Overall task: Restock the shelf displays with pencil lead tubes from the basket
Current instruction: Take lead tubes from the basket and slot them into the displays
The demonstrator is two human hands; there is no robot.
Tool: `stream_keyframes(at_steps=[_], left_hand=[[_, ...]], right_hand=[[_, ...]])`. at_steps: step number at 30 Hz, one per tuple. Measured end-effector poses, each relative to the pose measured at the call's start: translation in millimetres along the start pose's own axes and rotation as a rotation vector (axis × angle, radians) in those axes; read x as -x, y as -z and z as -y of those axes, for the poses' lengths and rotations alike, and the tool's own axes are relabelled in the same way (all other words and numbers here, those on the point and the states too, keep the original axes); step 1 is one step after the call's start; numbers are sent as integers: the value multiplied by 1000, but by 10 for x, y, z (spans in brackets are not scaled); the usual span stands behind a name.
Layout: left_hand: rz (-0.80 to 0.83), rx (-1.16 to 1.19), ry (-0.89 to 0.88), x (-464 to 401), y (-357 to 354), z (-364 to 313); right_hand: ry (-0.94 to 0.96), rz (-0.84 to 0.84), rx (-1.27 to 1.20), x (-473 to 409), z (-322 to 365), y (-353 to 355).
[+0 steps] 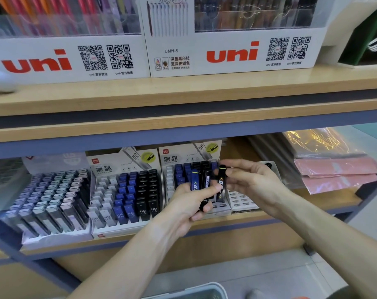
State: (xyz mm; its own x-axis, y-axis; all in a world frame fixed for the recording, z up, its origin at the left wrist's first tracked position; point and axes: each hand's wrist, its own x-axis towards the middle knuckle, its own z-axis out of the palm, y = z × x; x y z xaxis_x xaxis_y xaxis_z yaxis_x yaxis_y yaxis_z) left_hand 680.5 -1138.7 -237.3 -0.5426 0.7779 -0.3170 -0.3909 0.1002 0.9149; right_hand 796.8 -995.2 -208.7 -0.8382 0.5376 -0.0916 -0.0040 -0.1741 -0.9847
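Restocking looks midway: the left hand (189,203) grips a bunch of tubes (201,182), the right hand (248,180) fingers pinch 1 black tube (221,182) over the right display (215,209), whose near slots are unfilled; the basket (189,292) sits below.

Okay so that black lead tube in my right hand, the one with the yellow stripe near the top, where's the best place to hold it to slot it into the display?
Pinch the black tube at its cap end, from above, as the right hand does. It stands nearly upright, so the lower end stays free to drop into the display tray. The left hand holds the other tubes.
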Motion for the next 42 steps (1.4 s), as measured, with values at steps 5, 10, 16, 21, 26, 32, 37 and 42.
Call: stream_keyframes(at_steps=[5, 10, 16, 21, 26, 32, 37, 42], left_hand=[[1, -15, -14, -22, -13, 42], [25, -33, -17, -38, -65, 66], [102, -68, -1, -76, -176, -67], [84, -113, -65, -166, -218, -77], [59, -143, -97, -146, -197, 49], [52, -144, -116, -151, -164, 69], [69, -104, -100, -131, -164, 71], [122, -63, -72, -105, -234, 60]], right_hand=[[28, -71, 31, 11, -9, 110], [48, -108, 51, 21, 13, 184], [54, 26, 69, 55, 103, 318], [138, -3, 128, 66, 126, 353], [150, 20, 291, 25, 81, 373], [151, 72, 292, 3, 60, 341], [115, 131, 237, 29, 88, 350], [75, 129, 88, 40, 85, 396]])
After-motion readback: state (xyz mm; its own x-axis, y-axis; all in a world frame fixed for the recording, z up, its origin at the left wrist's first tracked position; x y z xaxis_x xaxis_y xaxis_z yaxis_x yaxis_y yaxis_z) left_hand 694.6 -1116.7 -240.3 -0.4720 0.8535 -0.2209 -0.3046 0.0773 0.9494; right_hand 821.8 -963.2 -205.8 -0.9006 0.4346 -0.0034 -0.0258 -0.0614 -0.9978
